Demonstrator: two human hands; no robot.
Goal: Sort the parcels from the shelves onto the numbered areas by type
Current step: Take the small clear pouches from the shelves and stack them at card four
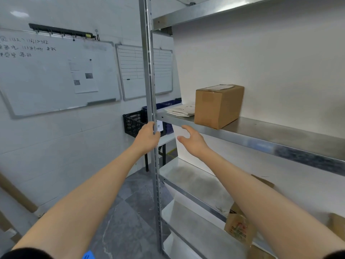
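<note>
At the bottom edge of view, two bare forearms run out from dark sleeves toward a metal rack. Low on the right, partly behind the right forearm, a printed carton (239, 228) stands on a lower shelf (194, 182), with more brown cardboard at the right margin, too cut off to make out.

Farther out, the left hand (147, 137) grasps the rack's upright (149, 71), its fingers wrapped round the post just under the level of the middle shelf (270, 131). The right hand (192, 139) is released and holds nothing: thumb spread from loosely curved fingers, palm turned toward the post. It hangs in front of and just below that shelf's front lip, touching neither shelf nor parcel.

Above and to the right of the right hand, clear of its fingertips, a plain cardboard box (218, 106) sits upright on the middle shelf, its near corner slightly over the front edge and a label on its top. Just beside it on the left, touching or nearly so, lie flat white mailers (181, 110) in a small stack, nearer the left hand's post than the box is.

Beyond the rack, a black crate (133, 124) and blue bins (166, 104) sit on a table with dark legs. On the tiled wall behind hang a large whiteboard (56, 75) with handwriting and a pinned sheet, and a smaller ruled board (130, 71) partly hidden by the post.
</note>
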